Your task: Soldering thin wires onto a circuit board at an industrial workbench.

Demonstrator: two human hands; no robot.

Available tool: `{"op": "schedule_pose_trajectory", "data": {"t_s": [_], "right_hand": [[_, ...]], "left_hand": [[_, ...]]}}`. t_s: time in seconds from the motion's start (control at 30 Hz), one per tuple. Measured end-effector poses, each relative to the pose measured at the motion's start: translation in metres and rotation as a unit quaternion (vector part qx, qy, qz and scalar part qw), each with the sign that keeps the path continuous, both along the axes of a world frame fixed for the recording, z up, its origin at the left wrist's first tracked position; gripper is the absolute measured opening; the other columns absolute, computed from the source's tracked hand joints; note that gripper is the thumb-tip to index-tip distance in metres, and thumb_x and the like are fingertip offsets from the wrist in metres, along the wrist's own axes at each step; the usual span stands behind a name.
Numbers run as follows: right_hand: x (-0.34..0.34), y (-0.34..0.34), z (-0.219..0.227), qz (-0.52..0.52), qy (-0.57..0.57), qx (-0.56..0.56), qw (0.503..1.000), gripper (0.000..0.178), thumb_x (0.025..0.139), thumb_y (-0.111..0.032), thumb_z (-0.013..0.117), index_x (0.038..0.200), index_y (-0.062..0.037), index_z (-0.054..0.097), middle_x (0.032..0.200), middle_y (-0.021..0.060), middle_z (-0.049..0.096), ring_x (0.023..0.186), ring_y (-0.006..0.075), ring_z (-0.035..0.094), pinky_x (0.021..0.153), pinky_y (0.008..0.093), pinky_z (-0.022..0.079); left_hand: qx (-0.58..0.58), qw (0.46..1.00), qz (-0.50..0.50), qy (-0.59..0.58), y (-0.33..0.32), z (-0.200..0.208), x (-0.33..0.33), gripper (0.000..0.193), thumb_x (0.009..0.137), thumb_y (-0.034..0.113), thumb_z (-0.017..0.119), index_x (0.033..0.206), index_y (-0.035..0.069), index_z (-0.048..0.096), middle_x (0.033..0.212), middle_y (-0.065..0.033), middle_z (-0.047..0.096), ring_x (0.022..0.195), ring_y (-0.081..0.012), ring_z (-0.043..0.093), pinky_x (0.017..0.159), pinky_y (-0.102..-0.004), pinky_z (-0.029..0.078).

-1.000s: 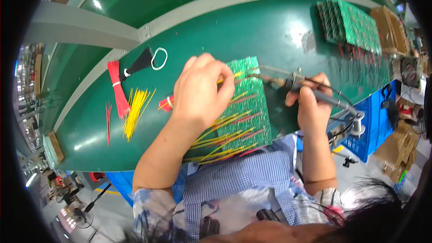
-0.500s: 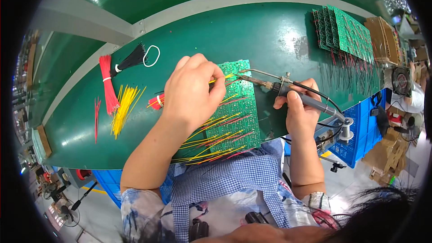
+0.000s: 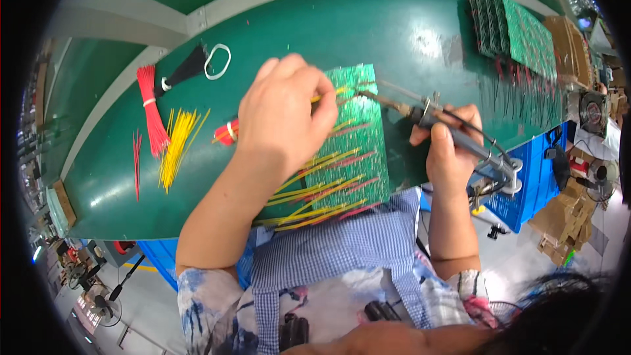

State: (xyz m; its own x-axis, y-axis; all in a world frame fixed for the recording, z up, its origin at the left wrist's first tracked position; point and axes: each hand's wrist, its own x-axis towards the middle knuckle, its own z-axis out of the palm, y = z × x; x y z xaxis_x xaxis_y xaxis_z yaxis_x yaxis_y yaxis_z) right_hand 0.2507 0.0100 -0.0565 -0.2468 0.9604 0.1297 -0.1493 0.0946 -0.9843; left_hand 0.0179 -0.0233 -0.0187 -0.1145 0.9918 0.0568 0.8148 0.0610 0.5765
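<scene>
A green circuit board panel (image 3: pixel 365 151) lies on the table in front of me, with rows of yellow and red wires running off its left side. My left hand (image 3: pixel 282 115) is over the board's upper left edge, thumb and fingers pinched on a yellow wire (image 3: pixel 342 91) whose end reaches the board. In my right hand (image 3: pixel 453 151) is a soldering iron (image 3: pixel 426 118), gripped by its dark handle. A thin metal solder feed tube (image 3: pixel 401 91) is clamped beside it. The iron's tip is at the board's upper part, near the wire's end; blur hides whether they touch.
Left on the green table (image 3: pixel 105 177) lie loose yellow wires (image 3: pixel 177 151), a tied red bundle (image 3: pixel 152 115), a black bundle (image 3: pixel 189 69) and a white band (image 3: pixel 217 62). Finished-looking boards with wires (image 3: pixel 526 36) stand stacked at far right. A solder spool (image 3: pixel 513 177) is beside my right arm.
The whole view has shifted, so the board and both hands appear higher and slightly to the right. My grip on the wire and on the soldering iron looks the same.
</scene>
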Motion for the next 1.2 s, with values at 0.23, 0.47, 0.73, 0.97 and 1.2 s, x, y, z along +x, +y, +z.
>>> {"op": "schedule_pose_trajectory", "data": {"t_s": [0.23,0.47,0.73,0.97,1.2], "right_hand": [[-0.002,0.0,0.003,-0.012,0.032,-0.033,0.999,0.022,0.086,-0.01,0.064,0.089,-0.0027,0.043,0.074,0.01,0.058,0.061,0.0156,0.06,0.06,0.0278,0.049],[-0.002,0.0,0.006,-0.032,0.095,-0.061,0.993,0.019,0.087,-0.008,0.062,0.092,-0.0017,0.044,0.074,0.0118,0.058,0.061,0.0175,0.06,0.06,0.029,0.049],[0.017,0.002,0.006,-0.072,0.083,-0.076,0.991,0.017,0.091,-0.014,0.057,0.092,-0.005,0.043,0.068,0.013,0.058,0.057,0.0214,0.056,0.058,0.0355,0.046],[0.018,0.004,0.007,-0.045,0.088,-0.102,0.99,0.014,0.086,-0.002,0.058,0.089,-0.0031,0.044,0.074,0.0089,0.057,0.061,0.0156,0.059,0.059,0.0277,0.049],[0.015,0.004,0.01,-0.038,0.055,-0.116,0.991,0.017,0.085,-0.004,0.06,0.09,-0.0031,0.044,0.076,0.0092,0.059,0.062,0.0142,0.06,0.06,0.0263,0.049]], "left_hand": [[-0.012,1.0,0.014,-0.003,0.0,0.003,0.0,0.005,0.072,0.009,0.066,0.072,0.008,0.062,0.08,-0.0056,0.058,0.08,-0.0253,0.056,0.068,-0.038,0.048],[0.018,1.0,-0.001,-0.001,-0.001,0.002,-0.002,0.007,0.071,0.004,0.066,0.075,0.006,0.06,0.076,-0.0056,0.055,0.074,-0.0224,0.055,0.064,-0.0331,0.045],[0.085,0.996,-0.022,-0.019,0.003,0.021,0.005,0.007,0.071,0.008,0.068,0.074,0.008,0.062,0.083,-0.0061,0.056,0.079,-0.0256,0.054,0.069,-0.0374,0.045],[0.022,0.999,-0.016,0.028,0.012,0.007,0.025,0.006,0.072,0.008,0.068,0.074,0.008,0.062,0.079,-0.0051,0.054,0.079,-0.0237,0.056,0.069,-0.0358,0.046],[0.023,0.999,-0.014,0.034,0.012,0.004,0.025,0.007,0.072,0.007,0.067,0.073,0.008,0.061,0.076,-0.0045,0.054,0.076,-0.0233,0.056,0.068,-0.036,0.046]]}}
